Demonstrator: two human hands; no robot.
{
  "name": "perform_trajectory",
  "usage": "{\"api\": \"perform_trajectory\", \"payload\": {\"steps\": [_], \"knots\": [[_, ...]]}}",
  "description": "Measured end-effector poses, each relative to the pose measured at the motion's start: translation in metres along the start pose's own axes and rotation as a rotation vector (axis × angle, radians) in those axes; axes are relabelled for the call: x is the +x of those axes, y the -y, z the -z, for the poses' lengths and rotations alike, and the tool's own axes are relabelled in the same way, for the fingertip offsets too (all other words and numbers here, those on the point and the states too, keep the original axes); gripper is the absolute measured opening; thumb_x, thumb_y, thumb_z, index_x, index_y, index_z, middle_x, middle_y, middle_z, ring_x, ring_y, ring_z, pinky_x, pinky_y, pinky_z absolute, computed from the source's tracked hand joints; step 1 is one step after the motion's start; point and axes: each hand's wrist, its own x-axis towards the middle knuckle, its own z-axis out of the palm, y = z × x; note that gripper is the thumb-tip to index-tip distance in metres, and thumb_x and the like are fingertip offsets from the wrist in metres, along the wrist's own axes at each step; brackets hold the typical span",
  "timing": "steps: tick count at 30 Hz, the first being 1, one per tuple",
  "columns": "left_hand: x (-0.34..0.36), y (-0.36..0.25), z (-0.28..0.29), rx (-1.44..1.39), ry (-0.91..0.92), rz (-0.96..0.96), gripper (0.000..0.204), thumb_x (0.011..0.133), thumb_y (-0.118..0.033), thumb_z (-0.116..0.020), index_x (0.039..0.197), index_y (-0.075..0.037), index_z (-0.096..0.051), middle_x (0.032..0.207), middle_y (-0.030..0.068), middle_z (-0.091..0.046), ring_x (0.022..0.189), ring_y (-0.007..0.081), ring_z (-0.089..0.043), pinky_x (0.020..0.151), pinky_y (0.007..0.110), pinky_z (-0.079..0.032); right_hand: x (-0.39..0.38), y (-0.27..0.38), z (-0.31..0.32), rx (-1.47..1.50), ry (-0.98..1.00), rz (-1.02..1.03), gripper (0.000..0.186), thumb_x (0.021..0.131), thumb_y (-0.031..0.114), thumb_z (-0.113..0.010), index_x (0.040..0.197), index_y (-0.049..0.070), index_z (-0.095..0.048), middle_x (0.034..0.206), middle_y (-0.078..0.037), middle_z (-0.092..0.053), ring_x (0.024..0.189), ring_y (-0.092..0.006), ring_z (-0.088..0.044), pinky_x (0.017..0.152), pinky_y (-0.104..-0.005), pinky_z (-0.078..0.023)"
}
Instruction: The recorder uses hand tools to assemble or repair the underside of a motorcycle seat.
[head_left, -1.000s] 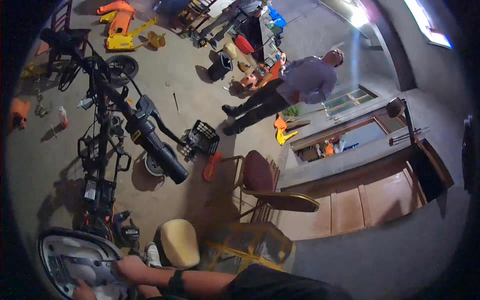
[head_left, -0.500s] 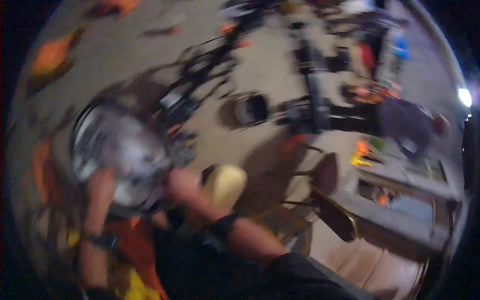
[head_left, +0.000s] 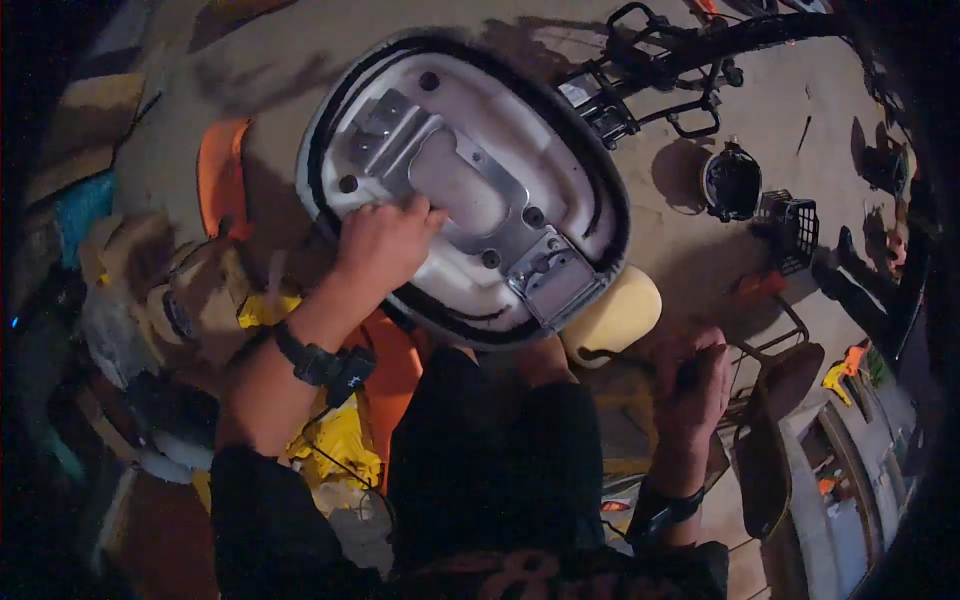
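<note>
Nearest, the person's dark-clothed lap fills the lower middle of the view, with both forearms coming up from it. The right hand [head_left: 695,385], low on the right, is curled into a fist around a small dark tool whose shape cannot be made out; it hangs just beside a pale yellow cushion [head_left: 612,318] and close to a brown chair [head_left: 770,420] further right. A dark band sits on that wrist.

The left hand [head_left: 385,243], wearing a black wristwatch [head_left: 322,362], reaches forward with its fingers bent and pressed down onto the upturned scooter seat [head_left: 470,190]. The seat lies underside up in the middle of the view, its white base ringed by a black rim, and the fingertips touch the grey metal bracket [head_left: 455,190] bolted along its centre.

Orange and yellow body panels [head_left: 222,175] lie to the left of the seat. Farther off on the concrete floor, to the right, stand a black scooter frame [head_left: 650,70] and a black plastic basket [head_left: 795,230].
</note>
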Motion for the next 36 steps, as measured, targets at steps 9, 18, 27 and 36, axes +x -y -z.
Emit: {"api": "perform_trajectory", "payload": {"steps": [9,18,27,36], "knots": [[0.003,0.006,0.004,0.084,-0.032,-0.078,0.027,0.088,-0.034,-0.058,0.085,-0.007,-0.059,0.062,0.0180,-0.063,0.065,0.0373,-0.066,0.059,0.051,-0.052,0.011,-0.037,-0.045,0.155,-0.149,0.031,0.029,0.101,0.033,-0.045,0.099,0.005,-0.046,0.084,-0.006,-0.051,0.075,-0.0144,-0.049,0.063,-0.0261,-0.042],[0.006,0.013,0.004,-0.114,-0.158,-0.139,0.023,0.084,-0.029,-0.061,0.084,-0.007,-0.055,0.065,0.0146,-0.062,0.064,0.0338,-0.064,0.058,0.048,-0.051,0.024,-0.063,-0.048,-0.160,-0.164,0.044,0.014,0.098,0.014,-0.050,0.104,0.001,-0.047,0.098,-0.010,-0.060,0.085,-0.0159,-0.058,0.074,-0.0280,-0.049],[0.008,0.025,0.000,-0.144,-0.162,-0.315,0.015,0.085,-0.020,-0.060,0.082,-0.008,-0.052,0.065,0.0133,-0.060,0.064,0.0322,-0.062,0.059,0.043,-0.052,0.025,-0.040,-0.036,-0.728,-0.122,-0.123,0.018,0.091,0.005,-0.059,0.108,-0.002,-0.058,0.093,-0.013,-0.069,0.077,-0.0159,-0.067,0.067,-0.0297,-0.053],[0.004,0.018,0.001,-0.123,-0.133,-0.201,0.021,0.086,-0.025,-0.061,0.082,-0.006,-0.055,0.066,0.0157,-0.061,0.063,0.0354,-0.062,0.058,0.045,-0.051,0.017,-0.022,-0.042,-1.172,0.004,0.118,0.030,0.079,0.000,-0.065,0.108,0.004,-0.066,0.092,-0.013,-0.067,0.078,-0.0269,-0.068,0.067,-0.0336,-0.055]]}}
